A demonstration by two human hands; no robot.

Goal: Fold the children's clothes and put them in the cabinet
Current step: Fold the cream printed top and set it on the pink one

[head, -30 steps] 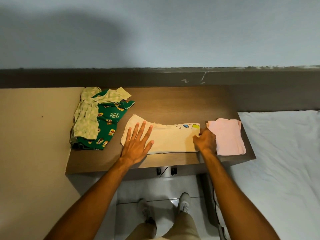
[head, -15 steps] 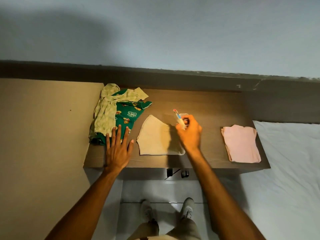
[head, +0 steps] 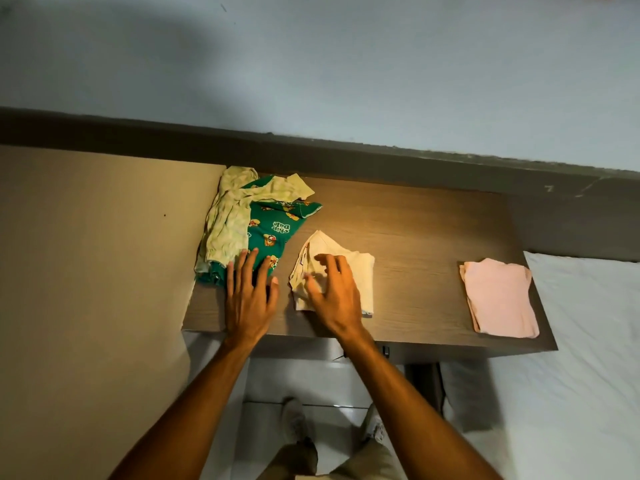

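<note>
Right hand (head: pixel 332 296) now flat on cream garment (head: pixel 360 271), wooden desk (head: pixel 426 237).

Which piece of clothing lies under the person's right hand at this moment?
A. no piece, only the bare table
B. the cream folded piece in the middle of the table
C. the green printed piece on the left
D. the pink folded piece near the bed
B: the right hand rests with spread fingers on the cream folded piece, while the pink folded piece lies apart, untouched.

The person's forearms (head: pixel 194 407) were bare, no sleeves showing; they wore khaki trousers (head: pixel 360 462) and pale grey shoes (head: pixel 294 422).
</note>
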